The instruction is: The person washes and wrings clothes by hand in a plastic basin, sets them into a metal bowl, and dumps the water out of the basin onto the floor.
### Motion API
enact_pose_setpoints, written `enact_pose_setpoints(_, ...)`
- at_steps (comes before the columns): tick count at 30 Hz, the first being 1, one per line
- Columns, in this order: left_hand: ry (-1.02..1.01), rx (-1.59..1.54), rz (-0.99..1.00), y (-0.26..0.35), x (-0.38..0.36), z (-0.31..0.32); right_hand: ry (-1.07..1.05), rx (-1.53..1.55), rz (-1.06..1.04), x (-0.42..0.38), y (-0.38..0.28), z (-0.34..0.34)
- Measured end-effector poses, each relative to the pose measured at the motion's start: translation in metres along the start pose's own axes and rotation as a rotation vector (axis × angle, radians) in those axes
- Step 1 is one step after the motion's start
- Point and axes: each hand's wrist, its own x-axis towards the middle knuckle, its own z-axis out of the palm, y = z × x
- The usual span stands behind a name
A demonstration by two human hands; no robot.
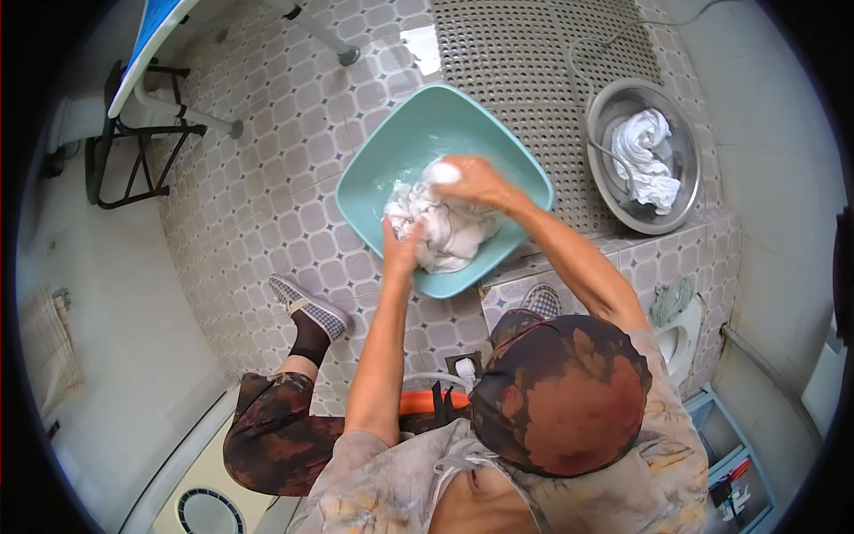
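A teal square basin (pixel 378 165) stands on the tiled floor in front of me with a little water in it. Wet white cloth (pixel 454 236) lies bunched inside, against the near wall. My left hand (pixel 400 249) grips the cloth at its left edge, thumb on top. Over the upper part of the cloth, my right hand (pixel 480 182) is closed around a smooth white rounded piece (pixel 442 173) that looks like a bar of soap. The fingertips of the right hand are partly hidden and slightly blurred.
To the right, a metal bowl (pixel 603 178) holds twisted white cloth (pixel 642 156), with a thin hose over its rim. A perforated mat (pixel 534 80) covers the floor behind. A folding black stand (pixel 133 147) is at left, a squat toilet (pixel 680 343) at right, a blue shelf (pixel 712 418) lower right.
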Motion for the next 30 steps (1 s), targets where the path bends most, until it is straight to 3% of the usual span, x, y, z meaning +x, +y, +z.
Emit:
enact_pose_setpoints(2,-0.157,-0.693,-0.469,0.046,0.0,-0.009,-0.059,-0.046,-0.171,-0.018,-0.033,0.023)
enact_pose_setpoints(3,-0.2,-0.763,-0.473,0.05,0.007,-0.013,-0.147,-0.061,-0.242,-0.026,-0.052,0.033)
enact_pose_setpoints(8,-0.404,-0.96,-0.474,0.044,0.024,-0.016,-0.064,-0.247,-0.327,-0.065,-0.104,0.089)
enact_pose_setpoints(11,-0.3,-0.588,-0.384,0.019,0.033,0.0,0.152,-0.301,-0.325,-0.032,-0.069,0.083)
enact_pose_setpoints(13,-0.247,-0.592,-0.37,0.016,0.018,0.003,0.241,-0.357,-0.11,-0.013,-0.039,0.059)
enact_pose_setpoints(14,-0.252,-0.698,-0.377,0.024,0.006,0.0,0.22,-0.398,-0.072,-0.009,-0.019,0.044)
enact_pose_setpoints(18,0.011,-0.594,-0.225,0.009,-0.008,-0.026,0.28,-0.401,0.057,-0.028,0.008,-0.003)
enact_pose_setpoints(22,0.108,-0.235,-0.038,0.018,-0.011,-0.039,0.588,-0.071,-0.132,-0.051,-0.034,-0.039)
enact_pose_setpoints(24,0.217,-0.01,0.089,0.013,-0.007,-0.046,0.564,0.086,-0.104,-0.053,-0.063,-0.052)
enact_pose_setpoints(27,0.197,0.664,0.306,0.052,-0.021,-0.049,0.509,0.355,-0.174,-0.051,-0.113,-0.056)
enact_pose_setpoints(30,0.174,0.85,0.704,0.069,-0.02,-0.045,0.359,0.474,-0.252,-0.056,-0.177,-0.058)
